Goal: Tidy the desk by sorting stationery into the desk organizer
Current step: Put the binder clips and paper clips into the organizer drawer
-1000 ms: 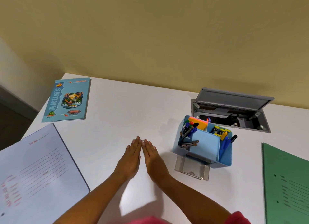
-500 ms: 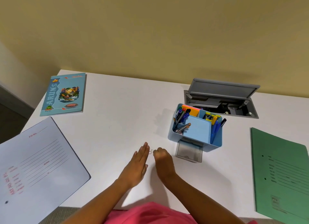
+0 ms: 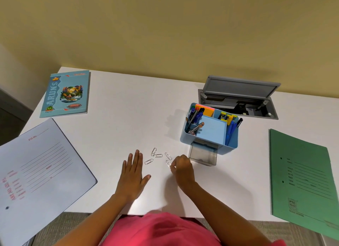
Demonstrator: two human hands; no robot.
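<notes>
Several metal paper clips [image 3: 156,155] lie loose on the white desk [image 3: 128,128] between my hands. My left hand [image 3: 133,174] rests flat on the desk, fingers straight, just left of the clips. My right hand [image 3: 182,169] has its fingers curled and pinches one paper clip [image 3: 168,163] at the desk surface. Right behind it stands the blue desk organizer [image 3: 211,128], holding pens, markers, sticky notes and clips. Its clear drawer [image 3: 202,155] is pulled out toward me, beside my right hand.
A blue notebook [image 3: 66,93] lies at the far left, a pale blue file folder [image 3: 36,168] at the near left, a green file folder [image 3: 300,176] at the right. Behind the organizer an open grey cable box [image 3: 238,99] is set into the desk.
My hands have pulled back toward me and apart, uncovering the paper clips. My right hand went from flat to curled and now pinches a clip.
</notes>
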